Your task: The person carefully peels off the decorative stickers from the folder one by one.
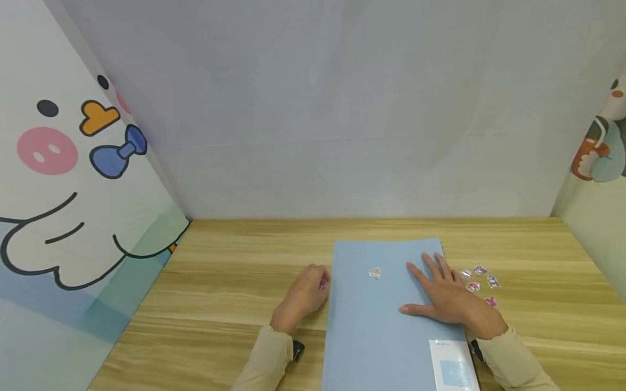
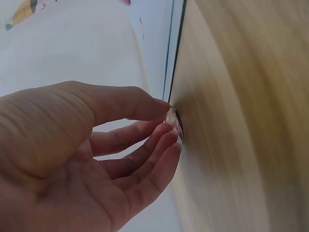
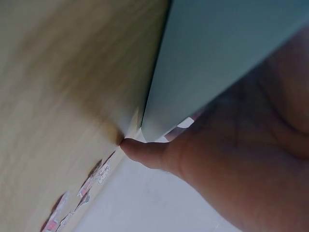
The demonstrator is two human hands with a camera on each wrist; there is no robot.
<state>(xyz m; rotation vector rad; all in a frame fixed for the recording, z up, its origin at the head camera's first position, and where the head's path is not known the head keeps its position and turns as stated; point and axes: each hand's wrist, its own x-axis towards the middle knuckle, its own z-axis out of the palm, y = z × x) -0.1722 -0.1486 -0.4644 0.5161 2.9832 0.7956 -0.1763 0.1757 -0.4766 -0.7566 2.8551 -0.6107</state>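
Note:
A light blue folder (image 1: 376, 326) lies on the table, with a small cutout sticker (image 1: 374, 273) on its upper part and a white label at its lower right. Just left of the folder's edge, my left hand (image 1: 304, 290) pinches a small pink-and-white sticker (image 2: 176, 126) between thumb and fingertips, low over the wood. Fingers spread, my right hand (image 1: 447, 298) rests on the folder's right side. Its little finger reaches over the edge toward the table, as the right wrist view (image 3: 207, 164) shows.
Several loose cartoon stickers (image 1: 473, 287) lie on the wooden table (image 1: 220, 282) right of the folder, close to the right hand. A pale wall (image 1: 342, 119) rises behind the table, and a cartoon-printed panel (image 1: 73, 217) stands at the left.

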